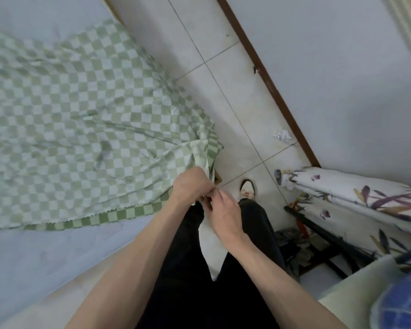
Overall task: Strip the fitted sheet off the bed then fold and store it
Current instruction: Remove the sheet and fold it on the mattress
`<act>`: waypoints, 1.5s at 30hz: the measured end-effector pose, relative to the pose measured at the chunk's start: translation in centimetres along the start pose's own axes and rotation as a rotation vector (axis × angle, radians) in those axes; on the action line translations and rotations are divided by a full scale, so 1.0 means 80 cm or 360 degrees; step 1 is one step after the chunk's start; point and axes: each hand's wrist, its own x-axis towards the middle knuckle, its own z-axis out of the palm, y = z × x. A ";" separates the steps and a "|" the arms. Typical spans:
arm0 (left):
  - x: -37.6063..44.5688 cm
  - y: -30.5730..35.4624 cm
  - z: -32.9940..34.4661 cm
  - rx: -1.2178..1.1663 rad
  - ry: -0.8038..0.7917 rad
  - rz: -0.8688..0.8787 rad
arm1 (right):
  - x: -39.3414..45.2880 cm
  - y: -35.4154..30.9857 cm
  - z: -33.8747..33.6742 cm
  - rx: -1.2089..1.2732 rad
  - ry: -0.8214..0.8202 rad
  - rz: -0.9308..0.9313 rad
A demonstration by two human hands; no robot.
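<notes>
Pale floor tiles run between the bed and a white wall with a dark skirting board; a floral quilt lies folded at the right, and a crumpled scrap of paper sits by the skirting. On the bed the green-checked fitted sheet is already loose, its scalloped edge lying across bare mattress, one corner gathered toward the person. Both hands meet at that corner: the left hand grips the bunched cloth with curled fingers; the right hand pinches at the same edge just beside it, though what its fingertips hold is hard to tell. Folding seems to be beginning; to do it well, match corner to corner with seams aligned, keep the cloth off the floor, and draw the sheet taut before the first fold.
</notes>
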 end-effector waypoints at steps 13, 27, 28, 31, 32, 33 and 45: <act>-0.048 0.103 0.043 -0.0063 0.0196 -0.0300 | 0.022 0.098 -0.114 0.0199 -0.0446 -0.0351; -0.263 0.091 -0.086 0.0363 0.1652 0.0069 | 0.181 -0.046 -0.249 0.0312 -0.0781 -0.1413; -0.272 0.085 -0.096 0.0339 0.1692 0.0067 | 0.181 -0.060 -0.253 0.0301 -0.0753 -0.1511; -0.287 0.066 -0.117 0.0297 0.1750 0.0125 | 0.194 -0.091 -0.265 0.0339 -0.0450 -0.1406; -0.288 0.064 -0.123 0.0288 0.1762 0.0163 | 0.199 -0.093 -0.269 0.0372 -0.0369 -0.1302; -0.296 0.054 -0.128 0.0227 0.1833 0.0167 | 0.199 -0.109 -0.274 0.0378 -0.0374 -0.1278; -0.323 -0.010 -0.307 -0.0723 0.2470 0.0421 | 0.287 -0.297 -0.334 0.0295 0.0038 -0.1653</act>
